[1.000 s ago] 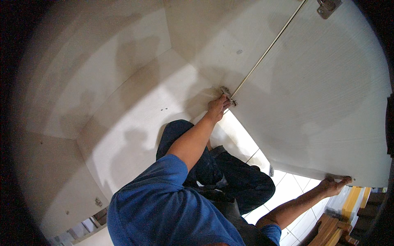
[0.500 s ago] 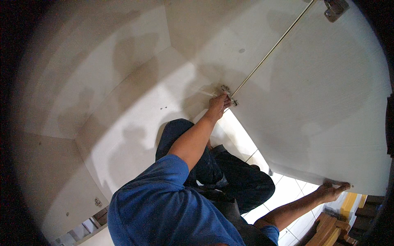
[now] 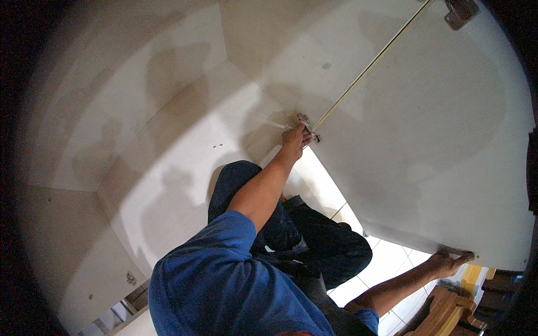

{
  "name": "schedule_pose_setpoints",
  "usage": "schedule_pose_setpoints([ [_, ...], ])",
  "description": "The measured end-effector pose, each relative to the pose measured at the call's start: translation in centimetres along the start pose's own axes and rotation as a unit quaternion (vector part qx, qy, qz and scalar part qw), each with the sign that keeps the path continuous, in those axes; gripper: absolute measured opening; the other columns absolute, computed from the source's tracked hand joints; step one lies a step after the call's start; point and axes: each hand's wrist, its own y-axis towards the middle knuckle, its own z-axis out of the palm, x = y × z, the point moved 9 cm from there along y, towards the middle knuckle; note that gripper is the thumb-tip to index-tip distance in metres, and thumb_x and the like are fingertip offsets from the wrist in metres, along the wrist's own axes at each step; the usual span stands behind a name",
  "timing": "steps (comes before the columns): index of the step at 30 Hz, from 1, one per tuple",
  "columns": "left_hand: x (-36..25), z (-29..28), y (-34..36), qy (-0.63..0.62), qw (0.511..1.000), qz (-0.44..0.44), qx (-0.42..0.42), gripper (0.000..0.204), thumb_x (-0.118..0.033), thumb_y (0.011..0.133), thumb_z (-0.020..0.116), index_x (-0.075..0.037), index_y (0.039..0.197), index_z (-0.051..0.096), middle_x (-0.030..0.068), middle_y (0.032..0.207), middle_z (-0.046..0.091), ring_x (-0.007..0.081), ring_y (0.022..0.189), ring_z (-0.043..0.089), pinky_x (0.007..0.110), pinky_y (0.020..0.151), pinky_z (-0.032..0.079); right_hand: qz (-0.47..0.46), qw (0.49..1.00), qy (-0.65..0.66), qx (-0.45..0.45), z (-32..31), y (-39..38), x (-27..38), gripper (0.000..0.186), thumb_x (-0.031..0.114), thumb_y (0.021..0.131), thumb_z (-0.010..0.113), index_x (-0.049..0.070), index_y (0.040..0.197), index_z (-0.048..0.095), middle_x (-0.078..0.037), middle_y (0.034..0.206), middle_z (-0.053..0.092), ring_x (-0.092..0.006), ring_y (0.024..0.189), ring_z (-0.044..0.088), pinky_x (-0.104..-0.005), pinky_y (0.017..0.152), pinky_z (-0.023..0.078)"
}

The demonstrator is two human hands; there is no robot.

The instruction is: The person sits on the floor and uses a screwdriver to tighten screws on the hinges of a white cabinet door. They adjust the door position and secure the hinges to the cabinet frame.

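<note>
My left hand (image 3: 296,137) reaches up to a metal hinge (image 3: 304,119) at the seam between a pale cabinet side panel (image 3: 269,42) and a pale cabinet door (image 3: 443,117). Its fingers are curled against the hinge and partly hide it. Low on the right, my right hand (image 3: 448,264) grips the lower edge of the door, with the fingertips behind the panel. The door stands swung out from the side panel, and a thin bright gap runs along the seam. Another hinge (image 3: 460,12) shows at the top right.
I sit with bent legs (image 3: 314,241) on the cabinet's pale bottom panel (image 3: 179,185). At the left, another panel (image 3: 73,252) carries a small metal fitting (image 3: 131,278). White floor tiles (image 3: 386,263) lie below the door. Brown wooden pieces (image 3: 448,313) stand at the lower right.
The view has shifted slightly, so most things sit a little further left. Both hands keep their places at the hinge and on the door edge.
</note>
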Motion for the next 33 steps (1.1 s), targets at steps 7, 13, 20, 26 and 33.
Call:
schedule_pose_setpoints([
  [7, -1.0, 0.0, -0.4, 0.063, 0.995, -0.013, -0.076, 0.039, -0.049, 0.095, 0.067, -0.01, 0.094, 0.062, 0.0056, 0.08, 0.065, 0.0194, 0.064, 0.063, 0.033, 0.059, 0.055, 0.042, 0.998, 0.051, -0.022, -0.2, 0.2, -0.4, 0.07, 0.048, 0.098, 0.063, -0.003, 0.143, 0.05, -0.021, 0.15, 0.046, -0.0337, 0.131, 0.048, -0.0555, 0.104, 0.046],
  [13, -1.1, 0.4, -0.4, 0.061, 0.995, -0.011, -0.079, 0.043, -0.052, 0.095, 0.066, -0.01, 0.091, 0.06, 0.005, 0.077, 0.064, 0.0191, 0.061, 0.061, 0.032, 0.058, 0.055, 0.072, 0.997, 0.005, -0.02, -0.3, 0.1, -0.6, 0.069, 0.049, 0.099, 0.062, -0.005, 0.14, 0.053, -0.021, 0.145, 0.052, -0.0326, 0.124, 0.054, -0.0504, 0.098, 0.052],
  [20, -0.3, -0.7, 0.3, 0.05, 0.992, -0.027, -0.115, 0.041, -0.049, 0.095, 0.065, -0.008, 0.093, 0.06, 0.0076, 0.082, 0.065, 0.021, 0.066, 0.063, 0.035, 0.06, 0.056, 0.046, 0.999, -0.005, -0.019, -1.2, 0.6, -1.2, 0.061, 0.043, 0.101, 0.059, -0.007, 0.136, 0.055, -0.02, 0.14, 0.057, -0.0303, 0.121, 0.057, -0.046, 0.097, 0.054],
  [26, -0.8, -0.3, 0.4, 0.053, 0.991, -0.01, -0.126, 0.041, -0.044, 0.093, 0.068, -0.004, 0.098, 0.06, 0.0103, 0.085, 0.066, 0.0233, 0.069, 0.065, 0.036, 0.057, 0.057, 0.027, 0.998, 0.049, 0.014, -1.2, 1.4, -1.6, 0.058, 0.039, 0.101, 0.061, -0.005, 0.139, 0.054, -0.018, 0.143, 0.055, -0.0295, 0.123, 0.058, -0.044, 0.099, 0.052],
  [33, -1.5, -0.6, 0.7, 0.034, 0.988, -0.03, -0.149, 0.038, -0.042, 0.092, 0.068, -0.006, 0.101, 0.06, 0.0084, 0.085, 0.066, 0.0227, 0.07, 0.066, 0.037, 0.058, 0.057, 0.018, 1.0, 0.008, 0.015, -0.3, 0.3, -0.6, 0.064, 0.044, 0.101, 0.06, -0.005, 0.14, 0.053, -0.02, 0.14, 0.056, -0.0284, 0.114, 0.06, -0.0399, 0.091, 0.054],
])
